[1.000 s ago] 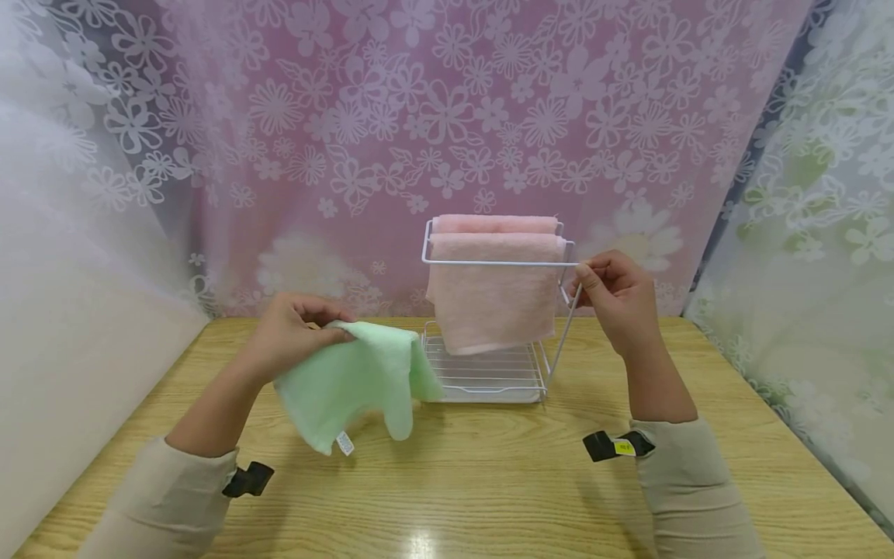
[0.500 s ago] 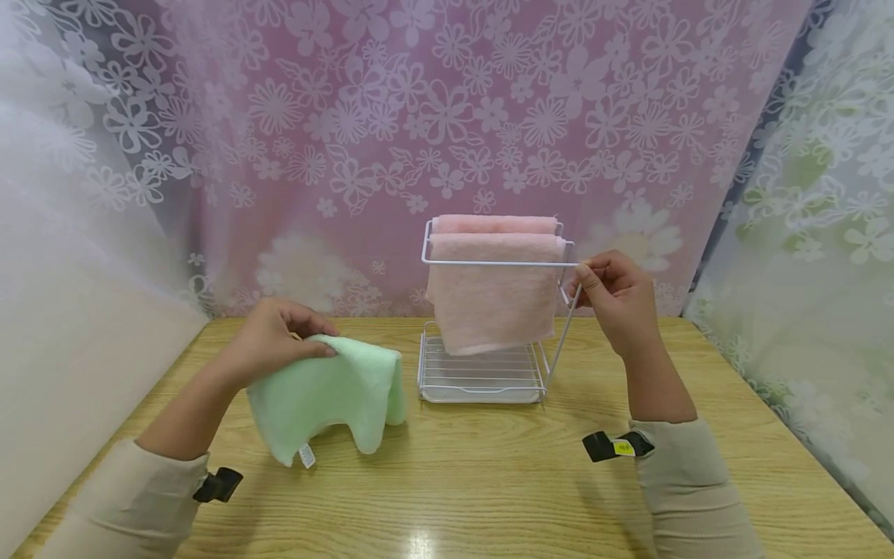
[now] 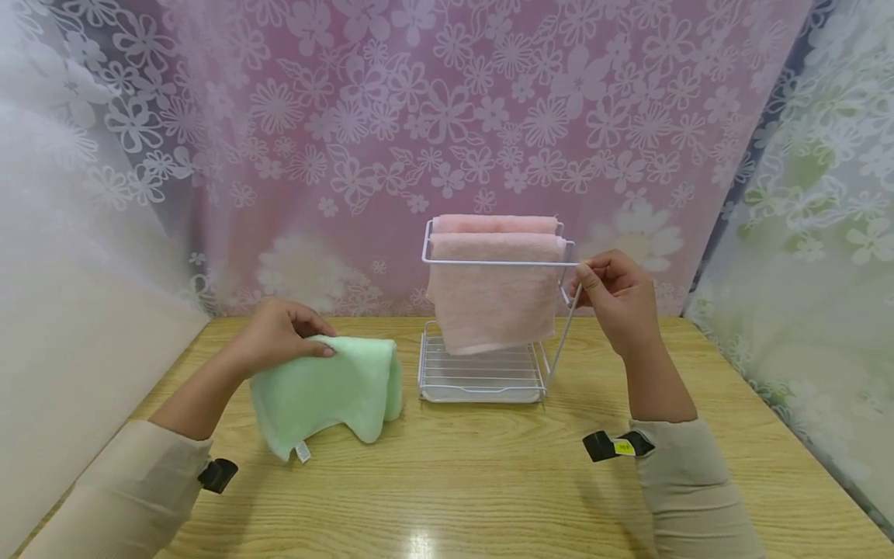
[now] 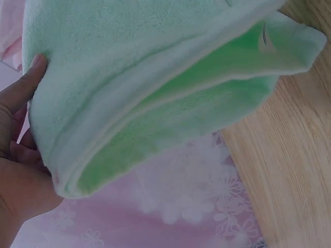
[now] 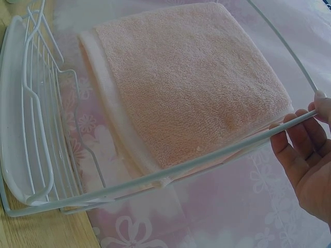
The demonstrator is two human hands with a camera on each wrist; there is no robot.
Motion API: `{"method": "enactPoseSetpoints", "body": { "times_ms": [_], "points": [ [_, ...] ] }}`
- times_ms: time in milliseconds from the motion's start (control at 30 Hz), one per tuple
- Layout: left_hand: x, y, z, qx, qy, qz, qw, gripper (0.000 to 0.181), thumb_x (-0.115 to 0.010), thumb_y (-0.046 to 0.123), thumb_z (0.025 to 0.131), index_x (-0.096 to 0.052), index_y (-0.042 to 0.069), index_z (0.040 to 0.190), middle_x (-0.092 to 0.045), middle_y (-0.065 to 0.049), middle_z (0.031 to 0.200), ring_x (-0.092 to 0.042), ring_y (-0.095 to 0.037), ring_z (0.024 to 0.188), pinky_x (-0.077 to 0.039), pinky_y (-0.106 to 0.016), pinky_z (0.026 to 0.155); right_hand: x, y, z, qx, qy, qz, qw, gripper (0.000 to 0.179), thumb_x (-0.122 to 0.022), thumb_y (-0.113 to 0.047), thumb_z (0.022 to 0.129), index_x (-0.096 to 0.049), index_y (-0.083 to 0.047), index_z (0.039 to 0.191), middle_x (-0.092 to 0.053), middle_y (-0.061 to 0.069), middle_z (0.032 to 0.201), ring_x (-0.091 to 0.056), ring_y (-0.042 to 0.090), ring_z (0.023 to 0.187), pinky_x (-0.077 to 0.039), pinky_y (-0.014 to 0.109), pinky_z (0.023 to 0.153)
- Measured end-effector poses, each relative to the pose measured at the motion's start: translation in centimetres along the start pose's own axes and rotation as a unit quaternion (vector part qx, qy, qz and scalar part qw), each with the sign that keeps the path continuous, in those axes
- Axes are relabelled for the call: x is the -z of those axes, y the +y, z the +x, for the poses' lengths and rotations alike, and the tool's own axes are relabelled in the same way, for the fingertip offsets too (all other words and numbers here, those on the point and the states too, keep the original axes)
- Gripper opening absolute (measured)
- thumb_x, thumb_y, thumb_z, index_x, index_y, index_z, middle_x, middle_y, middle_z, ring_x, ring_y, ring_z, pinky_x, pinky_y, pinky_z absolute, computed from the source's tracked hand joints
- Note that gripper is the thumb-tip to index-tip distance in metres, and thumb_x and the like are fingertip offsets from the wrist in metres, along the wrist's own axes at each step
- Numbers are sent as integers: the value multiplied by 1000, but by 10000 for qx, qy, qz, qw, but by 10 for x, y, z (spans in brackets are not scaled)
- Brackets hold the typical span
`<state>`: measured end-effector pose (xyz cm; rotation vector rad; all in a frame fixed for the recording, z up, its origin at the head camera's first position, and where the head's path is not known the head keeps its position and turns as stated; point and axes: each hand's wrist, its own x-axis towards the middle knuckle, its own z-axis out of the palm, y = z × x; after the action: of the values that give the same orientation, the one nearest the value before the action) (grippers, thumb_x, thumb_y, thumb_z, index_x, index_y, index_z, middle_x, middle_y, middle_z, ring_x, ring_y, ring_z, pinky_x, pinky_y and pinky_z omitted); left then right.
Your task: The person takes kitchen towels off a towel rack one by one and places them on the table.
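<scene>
My left hand (image 3: 275,335) pinches the folded top edge of a light green towel (image 3: 328,388), which hangs down to the left of the rack. In the left wrist view the green towel (image 4: 129,62) shows its doubled layers, with the thumb lying on its outer face. With thumb and fingers, my right hand (image 3: 620,299) grips the upper right corner of a white wire rack (image 3: 503,263). Two pink towels hang on the rack's bars; the front towel (image 3: 496,295) covers most of the rear towel (image 3: 494,223). The right wrist view shows fingers curled round the rack's wire (image 5: 222,150).
The rack's lower shelf has a wire grid over a white tray (image 3: 482,395), standing on the wooden table (image 3: 447,481). A pink floral curtain (image 3: 447,116) hangs behind the table. Pale sheets stand along the left and right sides.
My left hand has drawn the green towel to the left, away from the rack's tray, and lowered it a little; lately it barely moves. The right hand and rack have stayed put.
</scene>
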<state>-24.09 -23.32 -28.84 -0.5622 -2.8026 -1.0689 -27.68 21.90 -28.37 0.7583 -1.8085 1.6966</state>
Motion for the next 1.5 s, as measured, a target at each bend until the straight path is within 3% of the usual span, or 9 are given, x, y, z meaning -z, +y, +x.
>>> {"method": "enactPoseSetpoints", "body": {
  "times_ms": [167,533,867,1133,1333,1500],
  "points": [
    [-1,-5,9,78,-72,-17,9999,17,-83,14,79,-77,9,94,-73,-6,93,-67,-17,78,-52,-31,64,-1,1,-1,-25,-6,21,10000,14,-59,-2,96,-58,11,93,-59,24,74,-61,19,61,-57,26,61],
    [-7,-19,31,-148,-162,-97,9997,19,-83,17,79,-78,10,96,-73,-3,92,-66,-18,78,-50,-30,61,1,1,0,45,6,0,10000,25,-62,-13,96,-58,11,92,-59,23,73,-61,19,61,-57,25,62],
    [-15,-18,47,-264,-117,-179,9994,18,-83,15,78,-78,10,94,-73,-3,89,-64,-19,71,-46,-28,56,0,1,0,63,31,-6,10000,24,-62,-11,95,-58,12,92,-61,19,73,-61,18,61,-57,26,61],
    [-22,-18,61,-112,63,-165,9998,18,-83,13,79,-78,9,95,-73,-4,92,-66,-19,78,-52,-32,65,-1,0,-1,-54,116,-22,9999,9,-60,-3,95,-61,5,91,-63,14,73,-62,17,60,-57,25,60],
    [-26,-22,70,16,297,-17,9996,19,-83,13,79,-78,8,97,-72,-7,96,-65,-19,78,-51,-33,65,-1,-1,-1,-77,127,-81,9999,8,-59,0,96,-61,6,91,-64,7,73,-62,17,59,-57,25,60],
    [-29,-28,78,45,449,53,9990,21,-83,13,79,-78,7,98,-72,-10,99,-65,-21,80,-52,-32,65,-2,-1,-1,-62,127,-105,9998,7,-58,3,95,-61,7,91,-63,13,73,-62,18,58,-57,25,59]
  ]
}}
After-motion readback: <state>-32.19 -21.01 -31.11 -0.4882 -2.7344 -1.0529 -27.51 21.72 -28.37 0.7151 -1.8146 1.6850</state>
